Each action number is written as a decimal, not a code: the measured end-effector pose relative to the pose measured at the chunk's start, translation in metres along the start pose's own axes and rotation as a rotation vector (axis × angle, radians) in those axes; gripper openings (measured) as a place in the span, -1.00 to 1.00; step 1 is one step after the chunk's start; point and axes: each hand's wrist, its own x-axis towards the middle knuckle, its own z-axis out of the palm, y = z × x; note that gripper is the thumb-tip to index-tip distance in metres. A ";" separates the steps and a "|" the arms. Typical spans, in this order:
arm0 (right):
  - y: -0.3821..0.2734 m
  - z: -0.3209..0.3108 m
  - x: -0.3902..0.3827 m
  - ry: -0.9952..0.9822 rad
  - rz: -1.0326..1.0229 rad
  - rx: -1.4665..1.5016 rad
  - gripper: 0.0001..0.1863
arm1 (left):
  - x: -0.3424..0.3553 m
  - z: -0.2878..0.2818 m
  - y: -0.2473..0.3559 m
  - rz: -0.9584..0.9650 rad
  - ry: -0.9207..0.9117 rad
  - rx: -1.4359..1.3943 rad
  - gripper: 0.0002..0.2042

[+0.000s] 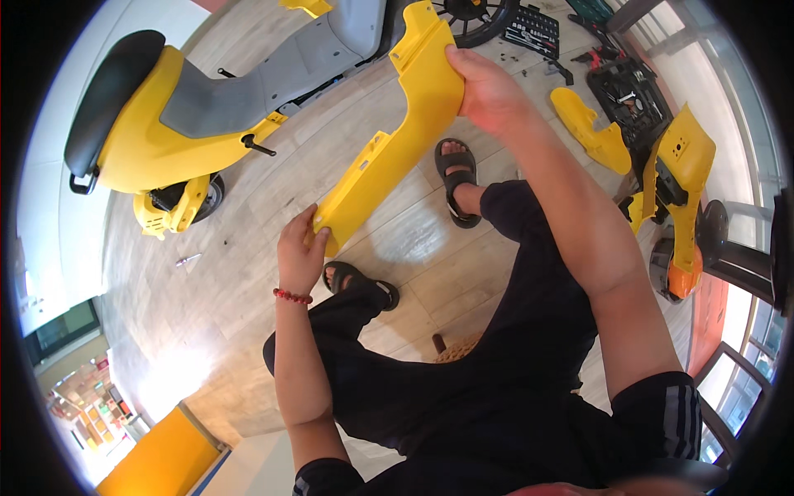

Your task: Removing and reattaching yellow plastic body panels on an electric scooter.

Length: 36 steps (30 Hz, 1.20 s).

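Note:
Between my two hands is a long yellow plastic side panel (pixel 389 165), slanting from lower left to upper right. My left hand (pixel 302 248) pinches its narrow lower end, thumb on the near face. Around the wide upper end, my right hand (pixel 486 89) grips the right edge, its thumb lying on the face and the other fingers hidden behind. Slots and tabs show along the panel's left edge. Beyond it stands a yellow and grey electric scooter (pixel 240 99) with a black seat (pixel 116 95), its footboard partly covered by the panel's top.
An open tool case (pixel 628 95) and a socket set (pixel 531 33) lie at the far right. Nearby are a curved yellow panel (pixel 591 128), more yellow body parts (pixel 682 165) and an orange helmet-like object (pixel 682 277). A small tool (pixel 188 259) rests on the floor at left.

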 end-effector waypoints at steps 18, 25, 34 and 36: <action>0.021 -0.005 0.006 0.394 0.035 0.196 -0.62 | -0.002 0.008 0.001 -0.155 -0.054 -0.149 -0.64; 0.031 -0.023 0.015 0.489 0.160 0.116 -0.52 | 0.000 0.012 0.000 -0.148 -0.117 -0.195 -0.64; 0.031 -0.019 0.014 0.486 0.190 0.059 -0.51 | -0.002 0.010 0.000 -0.121 -0.146 -0.200 -0.64; 0.032 -0.017 0.015 0.489 0.179 0.038 -0.50 | -0.003 0.010 -0.001 -0.136 -0.140 -0.215 -0.65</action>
